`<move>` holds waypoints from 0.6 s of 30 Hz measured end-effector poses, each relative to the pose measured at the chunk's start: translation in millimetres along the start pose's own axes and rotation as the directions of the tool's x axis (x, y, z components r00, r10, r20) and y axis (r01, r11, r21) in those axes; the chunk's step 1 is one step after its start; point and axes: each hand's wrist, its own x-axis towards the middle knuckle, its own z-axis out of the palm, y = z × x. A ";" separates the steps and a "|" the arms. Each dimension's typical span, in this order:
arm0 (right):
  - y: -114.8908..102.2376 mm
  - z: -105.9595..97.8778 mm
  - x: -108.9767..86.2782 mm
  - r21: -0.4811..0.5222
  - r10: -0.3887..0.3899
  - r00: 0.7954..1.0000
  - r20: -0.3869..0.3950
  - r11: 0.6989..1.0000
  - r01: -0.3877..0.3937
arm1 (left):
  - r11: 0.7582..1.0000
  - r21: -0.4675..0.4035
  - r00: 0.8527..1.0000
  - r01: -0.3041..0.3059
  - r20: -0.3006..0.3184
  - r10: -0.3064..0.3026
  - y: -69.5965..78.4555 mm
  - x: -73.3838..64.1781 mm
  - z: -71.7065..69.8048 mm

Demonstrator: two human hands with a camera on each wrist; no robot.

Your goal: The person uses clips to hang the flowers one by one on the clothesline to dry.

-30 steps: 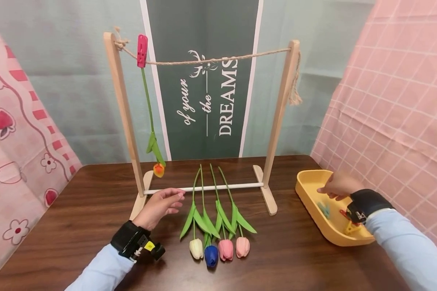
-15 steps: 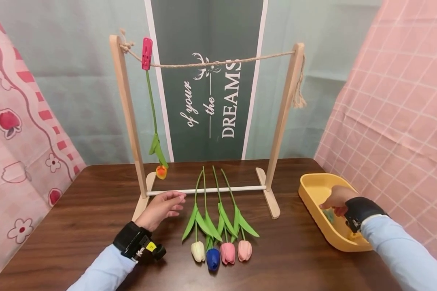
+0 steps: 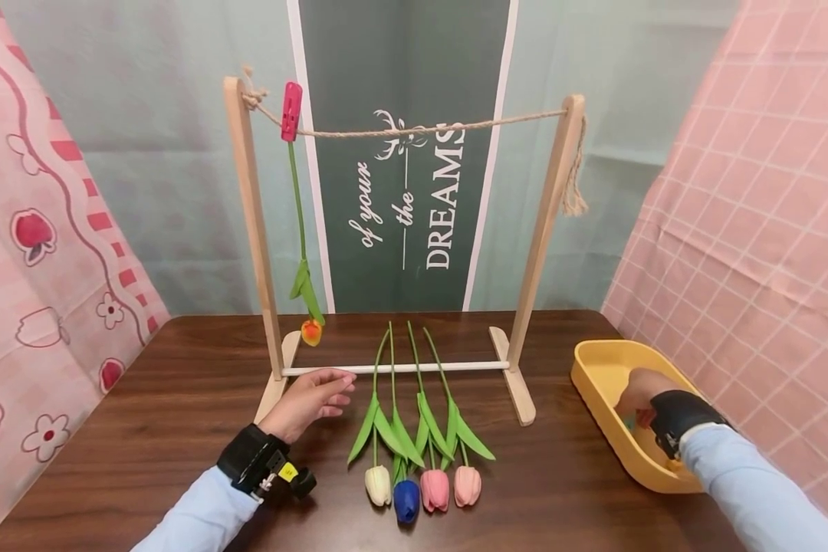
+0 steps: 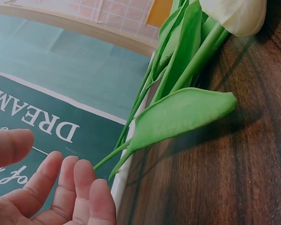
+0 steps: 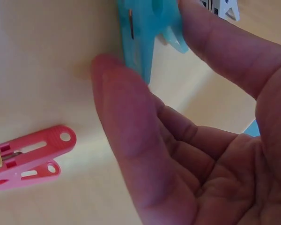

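**Clothespin in the fingers, one tulip hung, four lying flat**

In the head view, we judged the step in hand to be fetching a clip. The right hand [image 3: 643, 392] reached into the yellow tray [image 3: 596, 402] by the right edge of the counter [image 3: 145, 399]. The orange tulip [image 3: 307, 285] hung bloom-down from the rope [image 3: 348, 135] under a red clothespin [image 3: 291, 112], nearer the counter's left edge than its right. The white tulip [image 3: 378, 485], blue tulip [image 3: 406, 501], pink tulip [image 3: 435, 491] and peach tulip [image 3: 467, 486] lay side by side, stems across the white rod [image 3: 469, 366], blooms toward the near edge. We had bare counter between the blooms and the tray, and more along the left edge; the wooden frame [image 3: 543, 238] put one foot between the tray and the stems.

In the left wrist view, the left hand [image 4: 61, 197] held nothing, its fingers loosely bent near a green leaf [image 4: 182, 112]; we could not tell whether they touched it.

In the right wrist view, thumb and forefinger pinched a light-blue clothespin [image 5: 150, 28]; a pink clothespin [image 5: 37, 147] lay apart in the tray. The next move, we reckoned, called for lifting the pinched clip clear of the tray wall, then raising a tulip by its stem to the long free stretch of rope.
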 end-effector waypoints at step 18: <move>2.1 6.9 14.1 -0.029 -0.050 0.999 -0.019 0.998 0.050 | 1.000 0.020 1.000 0.002 -0.010 -0.002 -1.1 -5.2 -2.3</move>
